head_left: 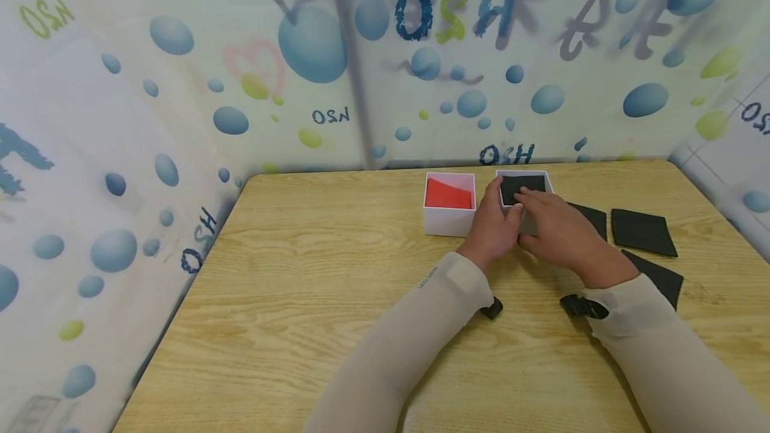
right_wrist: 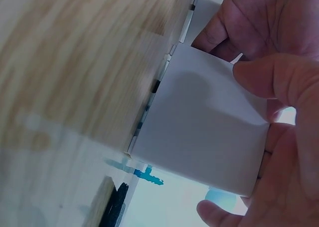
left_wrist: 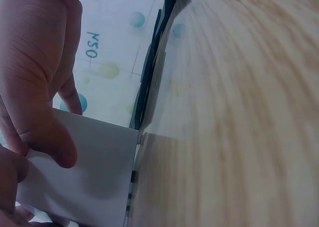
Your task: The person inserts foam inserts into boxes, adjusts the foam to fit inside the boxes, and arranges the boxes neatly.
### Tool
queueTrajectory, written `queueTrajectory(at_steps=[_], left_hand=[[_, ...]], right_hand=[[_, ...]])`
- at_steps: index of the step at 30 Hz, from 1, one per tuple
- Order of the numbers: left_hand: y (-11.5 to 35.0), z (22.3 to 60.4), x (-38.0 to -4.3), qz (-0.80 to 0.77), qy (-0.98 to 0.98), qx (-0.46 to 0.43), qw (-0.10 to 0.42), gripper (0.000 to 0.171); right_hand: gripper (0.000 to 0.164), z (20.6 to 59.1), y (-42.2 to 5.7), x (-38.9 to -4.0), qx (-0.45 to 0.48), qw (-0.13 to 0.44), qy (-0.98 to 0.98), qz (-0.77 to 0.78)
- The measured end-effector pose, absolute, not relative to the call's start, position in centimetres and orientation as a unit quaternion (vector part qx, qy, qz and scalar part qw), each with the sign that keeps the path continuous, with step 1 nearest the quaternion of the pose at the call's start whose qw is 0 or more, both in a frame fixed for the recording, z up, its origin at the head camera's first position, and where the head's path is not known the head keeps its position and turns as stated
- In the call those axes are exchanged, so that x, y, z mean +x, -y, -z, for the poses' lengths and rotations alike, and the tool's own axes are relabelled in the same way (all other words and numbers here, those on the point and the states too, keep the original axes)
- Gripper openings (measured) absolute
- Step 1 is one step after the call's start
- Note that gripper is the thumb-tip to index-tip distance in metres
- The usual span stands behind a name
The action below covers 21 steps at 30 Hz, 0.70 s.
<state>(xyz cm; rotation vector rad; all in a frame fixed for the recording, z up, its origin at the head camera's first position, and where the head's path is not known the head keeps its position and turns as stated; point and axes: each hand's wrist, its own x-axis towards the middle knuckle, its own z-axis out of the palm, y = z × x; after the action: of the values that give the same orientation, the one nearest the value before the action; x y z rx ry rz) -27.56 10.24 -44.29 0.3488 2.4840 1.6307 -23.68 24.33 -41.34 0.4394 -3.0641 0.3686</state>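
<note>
A small white box [head_left: 528, 224] holds a dark black sheet [head_left: 512, 186] that shows at its open top. My left hand [head_left: 492, 231] grips the box's left side, its thumb at the front and its fingers along the left wall. From the right, my right hand [head_left: 562, 229] reaches over, with extended fingertips on the black sheet and the thumb low in front of the box. In the left wrist view the box's plain front face [left_wrist: 99, 162] stands upright on the table. The right wrist view shows that same face [right_wrist: 199, 122] between both hands.
Just left stands a second white box [head_left: 450, 222] with red sheet material [head_left: 446, 196] inside. Several black sheets lie right of the hands, including one at the back right [head_left: 644, 231] and one [head_left: 660, 280] partly behind the right forearm. A patterned backdrop [head_left: 385, 72] rises behind the wooden table [head_left: 289, 272].
</note>
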Motion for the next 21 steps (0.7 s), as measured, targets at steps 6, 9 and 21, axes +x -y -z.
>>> queueTrajectory(at_steps=[6,9,21], left_hand=[[-10.13,44.18,-27.45,-0.545,-0.827,0.115,0.078,0.067],[-10.12,44.19,-27.43,-0.545,-0.827,0.113,0.078,0.067],[-10.13,44.13,-27.44,-0.546,-0.827,0.111,0.078,0.067]], right_hand=[[0.078,41.32,-24.31,-23.77,0.142,0.011,0.982,-0.122],[0.078,41.32,-24.37,-23.77,0.143,0.008,0.982,-0.124],[0.073,41.07,-24.32,-23.65,0.137,0.006,0.983,-0.123]])
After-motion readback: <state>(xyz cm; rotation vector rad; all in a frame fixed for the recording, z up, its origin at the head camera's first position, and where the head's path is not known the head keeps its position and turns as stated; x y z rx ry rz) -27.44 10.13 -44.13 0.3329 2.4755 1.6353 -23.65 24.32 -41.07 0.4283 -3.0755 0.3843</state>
